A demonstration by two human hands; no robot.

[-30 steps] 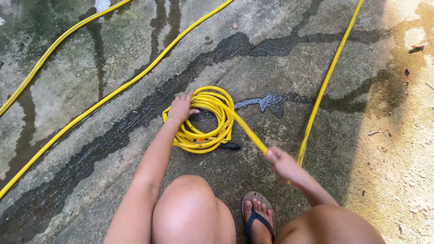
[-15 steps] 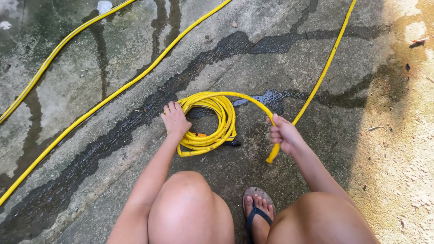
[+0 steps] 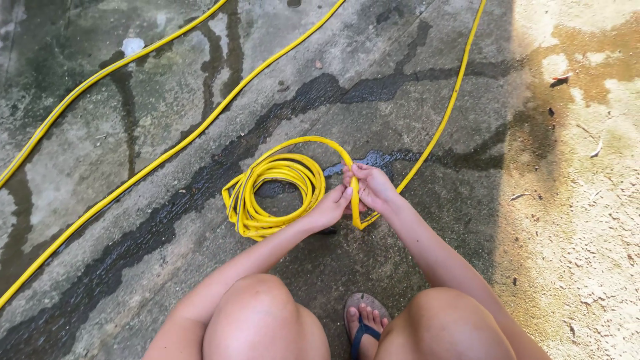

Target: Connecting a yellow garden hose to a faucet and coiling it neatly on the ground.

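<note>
We find the yellow hose (image 3: 273, 187) coiled on wet concrete (image 3: 120, 133) before the knees. The right hand (image 3: 375, 189) is clamped on a hose loop at the coil's right edge; the left hand (image 3: 330, 208), fingers curled, touches the same loop.

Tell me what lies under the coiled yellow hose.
The coiled yellow hose rests on wet, dark-streaked concrete floor, which shows through the coil's open middle. The left hand covers the coil's near edge, so what lies beneath there is hidden.
</note>
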